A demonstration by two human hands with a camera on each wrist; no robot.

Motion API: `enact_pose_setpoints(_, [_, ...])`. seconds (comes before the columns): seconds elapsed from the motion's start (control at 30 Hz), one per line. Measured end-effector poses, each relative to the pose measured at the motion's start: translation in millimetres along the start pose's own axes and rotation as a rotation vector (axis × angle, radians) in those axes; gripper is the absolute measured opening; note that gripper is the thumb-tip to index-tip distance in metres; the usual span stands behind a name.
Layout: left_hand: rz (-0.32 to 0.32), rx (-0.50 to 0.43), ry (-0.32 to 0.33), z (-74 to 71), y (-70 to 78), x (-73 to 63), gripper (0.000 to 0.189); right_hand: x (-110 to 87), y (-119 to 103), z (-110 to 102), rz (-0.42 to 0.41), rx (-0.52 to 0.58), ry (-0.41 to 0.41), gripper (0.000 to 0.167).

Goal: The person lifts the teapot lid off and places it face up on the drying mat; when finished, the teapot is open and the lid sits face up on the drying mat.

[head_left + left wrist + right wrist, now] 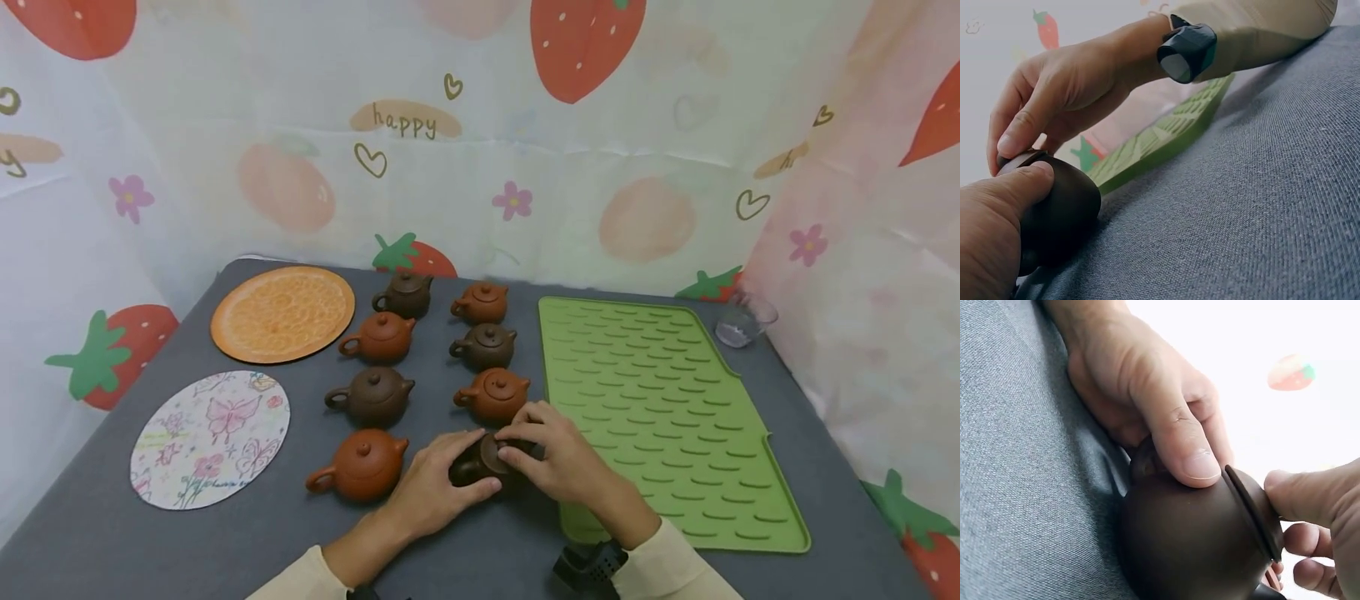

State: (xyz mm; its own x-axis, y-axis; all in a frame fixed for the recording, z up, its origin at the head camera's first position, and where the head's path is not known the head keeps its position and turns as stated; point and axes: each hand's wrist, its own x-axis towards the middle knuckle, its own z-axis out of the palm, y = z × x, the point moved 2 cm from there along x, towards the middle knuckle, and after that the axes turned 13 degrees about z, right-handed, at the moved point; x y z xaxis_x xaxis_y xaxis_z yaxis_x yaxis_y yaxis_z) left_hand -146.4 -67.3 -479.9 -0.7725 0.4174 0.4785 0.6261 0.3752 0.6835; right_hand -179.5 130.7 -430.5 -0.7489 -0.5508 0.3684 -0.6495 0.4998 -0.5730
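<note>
A dark brown teapot [467,472] stands near the front of the table, between both hands. My left hand [431,492] grips its body from the left, thumb on the near side by the rim. My right hand [561,462] pinches the top of the lid [1252,509] between thumb and fingers. In the right wrist view the lid sits at the teapot's mouth, with a dark seam along its edge. Just beyond is a reddish-brown teapot [498,397]; another reddish-brown teapot [369,468] stands left of my left hand. The lid's knob is hidden by my fingers.
More brown and reddish teapots [371,398] stand in two columns, spouts to the right. Leftward lie an orange round mat [283,315] and a butterfly-patterned mat [210,442]. A green ridged mat [645,400] lies right, a clear glass cup [742,321] beyond it.
</note>
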Motion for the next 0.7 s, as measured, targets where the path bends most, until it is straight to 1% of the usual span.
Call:
enact_pose_setpoints(0.17, [0.007,0.010,0.004,-0.3,-0.1,1.7,0.068,1.7,-0.7,-1.7,-0.002,0.036,0.028,0.015])
enact_pose_setpoints(0.3, [0.010,0.014,0.004,0.4,0.0,1.1,0.067,0.8,1.8,-2.1,-0.003,0.090,0.040,0.012])
enact_pose_setpoints(0.37, [0.004,0.011,0.002,0.7,0.1,0.8,0.067,0.3,3.3,-2.6,0.010,0.113,0.046,0.011])
enact_pose_setpoints(0.53, [-0.016,0.002,-0.005,0.3,0.5,0.5,0.066,-0.3,5.8,-5.0,0.071,0.166,0.062,0.009])
enact_pose_setpoints(0.7, [-0.022,0.001,0.002,-0.4,0.6,0.5,0.065,-0.2,5.8,-7.1,0.131,0.267,0.057,0.012])
